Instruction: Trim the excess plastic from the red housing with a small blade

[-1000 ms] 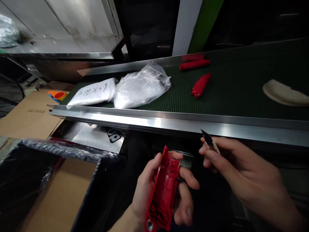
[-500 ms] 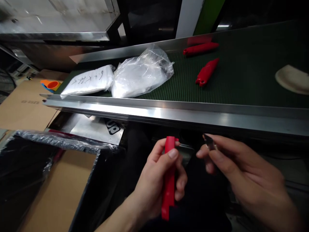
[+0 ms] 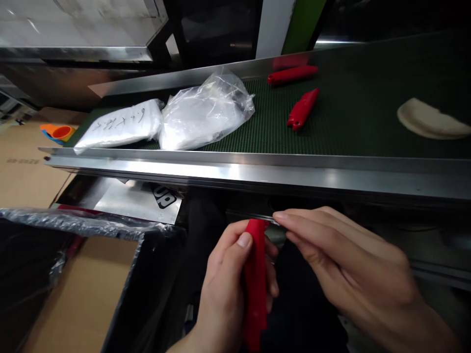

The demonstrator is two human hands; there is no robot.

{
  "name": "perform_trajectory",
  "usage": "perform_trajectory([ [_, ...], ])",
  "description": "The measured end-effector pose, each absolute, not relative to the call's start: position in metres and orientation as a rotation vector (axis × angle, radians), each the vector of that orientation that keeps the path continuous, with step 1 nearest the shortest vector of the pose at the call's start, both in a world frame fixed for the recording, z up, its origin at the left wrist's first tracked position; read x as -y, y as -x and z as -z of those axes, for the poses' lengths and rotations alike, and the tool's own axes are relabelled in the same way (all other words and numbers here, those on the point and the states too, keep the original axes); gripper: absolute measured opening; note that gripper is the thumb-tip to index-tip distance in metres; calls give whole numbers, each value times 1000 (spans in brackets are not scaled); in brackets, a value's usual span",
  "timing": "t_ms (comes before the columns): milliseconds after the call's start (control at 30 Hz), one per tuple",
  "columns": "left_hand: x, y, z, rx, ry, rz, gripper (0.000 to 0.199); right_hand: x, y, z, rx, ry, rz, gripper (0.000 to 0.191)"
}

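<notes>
Red casing (image 3: 255, 274) is clamped in left hand (image 3: 225, 269); right hand (image 3: 353, 260), pinching blade (image 3: 272, 219), has neared.

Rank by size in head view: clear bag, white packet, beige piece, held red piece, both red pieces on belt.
1. Clear bag
2. White packet
3. Beige piece
4. Far red piece and near red piece: look alike

Unranked: held red piece, nearer the camera.
</notes>
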State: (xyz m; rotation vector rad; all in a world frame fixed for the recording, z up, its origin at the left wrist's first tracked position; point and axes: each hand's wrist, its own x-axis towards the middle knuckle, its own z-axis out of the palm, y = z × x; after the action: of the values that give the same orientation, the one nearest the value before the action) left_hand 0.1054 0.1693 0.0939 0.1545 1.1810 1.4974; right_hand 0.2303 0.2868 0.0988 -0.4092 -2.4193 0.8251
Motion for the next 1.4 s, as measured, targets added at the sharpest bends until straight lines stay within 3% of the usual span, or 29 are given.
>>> perform_trajectory([
  [500,-168,-109,-101,-1115,-42,-1625,19,-287,-224,-103,2454,320,-641,33],
  [1400,-168,-111,-103,-1143,-93,-1579,21,-286,-227,-104,2505,301,-551,36],
])
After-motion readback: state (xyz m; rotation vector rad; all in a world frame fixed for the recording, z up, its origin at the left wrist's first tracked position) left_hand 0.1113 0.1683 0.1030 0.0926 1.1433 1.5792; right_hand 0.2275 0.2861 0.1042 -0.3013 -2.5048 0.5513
